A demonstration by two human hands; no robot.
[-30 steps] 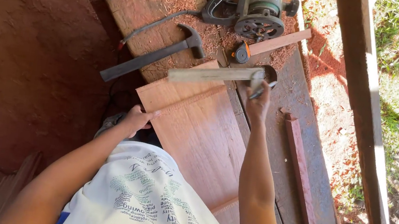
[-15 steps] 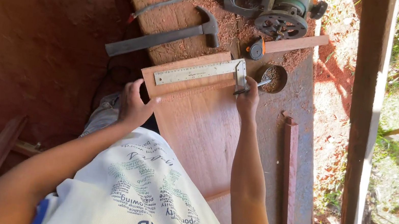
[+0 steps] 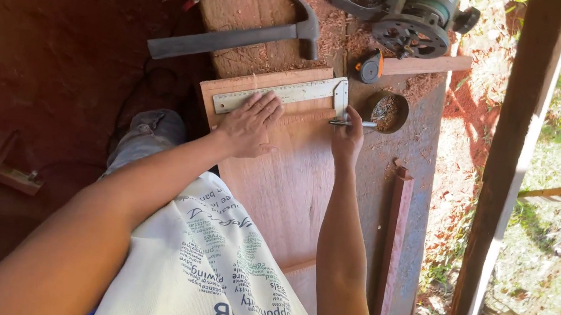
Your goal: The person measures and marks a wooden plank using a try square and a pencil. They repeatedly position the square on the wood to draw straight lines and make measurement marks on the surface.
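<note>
From my head camera, my left hand lies flat, fingers spread, pressing the metal square down across the far end of the reddish board. My right hand pinches a pencil between closed fingers, its tip at the square's short leg on the board's right edge. To mark well, I judge I should keep the leg tight against that edge, hold firm with the left, and draw 1 light steady stroke. Hammer and router lie beyond.
</note>
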